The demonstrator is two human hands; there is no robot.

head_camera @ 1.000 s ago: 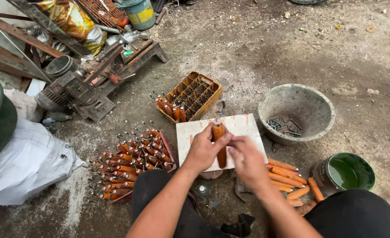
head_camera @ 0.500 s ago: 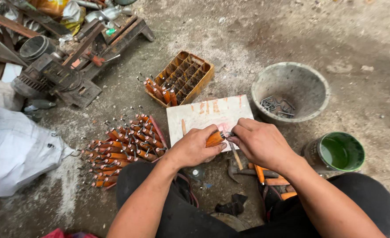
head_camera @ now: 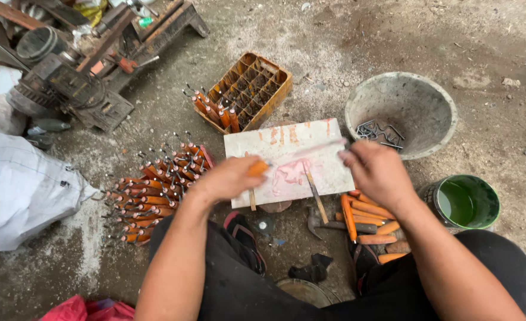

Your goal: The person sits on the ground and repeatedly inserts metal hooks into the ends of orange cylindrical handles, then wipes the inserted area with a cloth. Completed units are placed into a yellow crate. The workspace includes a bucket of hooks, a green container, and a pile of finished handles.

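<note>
My left hand (head_camera: 230,178) grips an orange wooden handle (head_camera: 257,168) over the near left part of a white board (head_camera: 286,134) stained red. A thin pale rod (head_camera: 313,148), blurred by motion, runs from the handle across the board to my right hand (head_camera: 379,172), whose fingertips pinch its far end. Both hands hover just above the board. Under them, two thin sticks (head_camera: 316,193) lie on the board's near edge.
A grey basin (head_camera: 420,89) holding bent metal hooks stands at the right, with a green tub (head_camera: 465,202) nearer. Loose orange handles (head_camera: 367,220) and a hammer (head_camera: 325,224) lie by my right knee. Left are a pile of hooked handles (head_camera: 156,184), an orange crate (head_camera: 257,83), a motor (head_camera: 66,89) and a white sack (head_camera: 19,190).
My hands were close together on one handle at the board's near edge. They have drawn apart, the right hand moving right with the thin rod stretched between them.
</note>
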